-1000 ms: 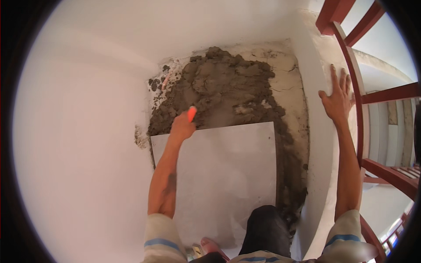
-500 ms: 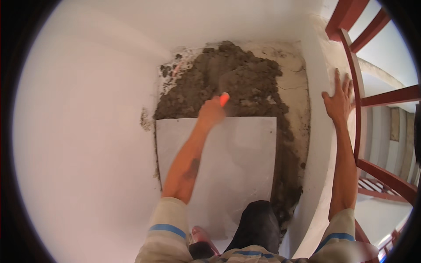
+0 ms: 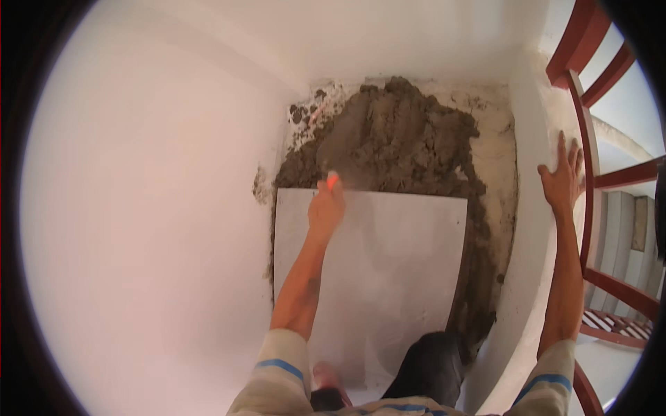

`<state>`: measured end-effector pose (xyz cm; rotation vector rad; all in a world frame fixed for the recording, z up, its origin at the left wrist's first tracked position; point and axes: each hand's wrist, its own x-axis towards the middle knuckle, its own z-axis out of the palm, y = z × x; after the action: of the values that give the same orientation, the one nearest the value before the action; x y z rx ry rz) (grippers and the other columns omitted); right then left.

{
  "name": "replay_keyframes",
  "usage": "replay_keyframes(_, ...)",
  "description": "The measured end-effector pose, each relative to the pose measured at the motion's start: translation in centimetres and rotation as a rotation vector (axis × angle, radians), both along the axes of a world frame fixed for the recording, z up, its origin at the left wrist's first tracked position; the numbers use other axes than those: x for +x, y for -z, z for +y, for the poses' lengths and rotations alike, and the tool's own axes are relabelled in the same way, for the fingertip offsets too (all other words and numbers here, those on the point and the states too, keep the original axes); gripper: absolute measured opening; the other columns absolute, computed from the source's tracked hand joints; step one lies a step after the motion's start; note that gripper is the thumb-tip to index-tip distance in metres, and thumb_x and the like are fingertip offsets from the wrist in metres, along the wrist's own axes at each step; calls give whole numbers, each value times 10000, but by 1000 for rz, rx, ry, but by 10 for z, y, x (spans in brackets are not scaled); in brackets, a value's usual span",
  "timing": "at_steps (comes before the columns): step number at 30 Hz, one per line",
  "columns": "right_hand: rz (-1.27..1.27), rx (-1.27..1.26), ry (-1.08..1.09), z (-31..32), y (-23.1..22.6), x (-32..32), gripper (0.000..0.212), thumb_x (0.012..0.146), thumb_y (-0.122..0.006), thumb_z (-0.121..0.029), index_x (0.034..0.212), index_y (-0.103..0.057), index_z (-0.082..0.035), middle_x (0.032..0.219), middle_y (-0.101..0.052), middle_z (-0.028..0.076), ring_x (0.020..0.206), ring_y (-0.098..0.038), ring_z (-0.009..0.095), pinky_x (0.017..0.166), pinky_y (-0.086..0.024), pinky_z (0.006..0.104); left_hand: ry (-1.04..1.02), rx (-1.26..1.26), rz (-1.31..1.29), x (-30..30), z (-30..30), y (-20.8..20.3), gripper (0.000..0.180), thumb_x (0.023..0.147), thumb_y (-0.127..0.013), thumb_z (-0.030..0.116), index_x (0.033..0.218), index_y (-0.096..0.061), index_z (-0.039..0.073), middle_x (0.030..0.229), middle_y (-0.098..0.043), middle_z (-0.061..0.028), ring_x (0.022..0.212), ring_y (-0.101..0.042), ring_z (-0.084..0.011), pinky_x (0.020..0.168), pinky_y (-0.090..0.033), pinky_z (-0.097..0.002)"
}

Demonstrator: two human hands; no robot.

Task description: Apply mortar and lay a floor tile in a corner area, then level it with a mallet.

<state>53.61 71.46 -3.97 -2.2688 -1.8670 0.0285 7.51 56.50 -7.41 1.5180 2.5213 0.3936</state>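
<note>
My left hand (image 3: 326,210) is closed round the orange handle of a trowel (image 3: 333,182); its blade is smeared by motion and hard to make out against the mortar. The hand is over the far edge of a large light grey tile (image 3: 388,270), left of that edge's middle. Beyond the tile lies a rough heap of wet brown mortar (image 3: 409,139), and more runs down the tile's right side. My right hand (image 3: 562,184) rests with spread fingers on the pale ledge at the right, beside the dark red railing (image 3: 588,166), holding nothing.
White walls close in the left (image 3: 152,229) and far sides. A low white wall (image 3: 524,229) borders the right, with stairs (image 3: 617,236) visible beyond the railing. My dark-trousered knee (image 3: 430,367) and a foot (image 3: 326,378) are over the tile's near end.
My left hand has moved left along the tile's far edge and slightly nearer, still holding the trowel. The whole view has shifted, while my right hand stays on the ledge.
</note>
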Motion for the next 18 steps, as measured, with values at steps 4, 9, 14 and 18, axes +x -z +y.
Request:
replay_keyframes(4, -29, -22, 21, -2, 1, 3, 909, 736, -650, -250, 1534, -228, -353, 1613, -184, 68, 1491, -139, 293, 1057, -204, 723, -48, -299, 40, -10, -5, 23, 520, 992, -368, 488, 1105, -488, -5, 907, -653, -306, 865, -637, -489, 792, -491, -562)
replay_keyframes(9, -6, 32, -16, 3, 2, 10, 914, 732, -667, -267, 1534, -235, -348, 1611, -187, 74, 1491, -132, 292, 1073, -152, 722, -8, -298, 14, -50, 7, 36, 554, 976, -389, 526, 1071, -509, -6, 918, -664, -291, 880, -644, -478, 824, -494, -550)
replay_keyframes(14, 12, 2, -24, -1, 6, -2, 894, 733, -666, -274, 1529, -262, -328, 1609, -191, 84, 1489, -135, 307, 1073, -150, 720, -25, -262, -8, -61, 11, 37, 559, 945, -447, 527, 1094, -508, -8, 940, -659, -296, 943, -635, -469, 857, -486, -537)
replay_keyframes(18, -7, 29, -28, -3, 11, 5, 908, 725, -662, -285, 1533, -251, -319, 1609, -187, 89, 1488, -139, 312, 1066, -157, 730, -58, -220, -60, -40, 6, 16, 572, 914, -512, 518, 1111, -501, -19, 958, -652, -305, 942, -630, -475, 848, -485, -527)
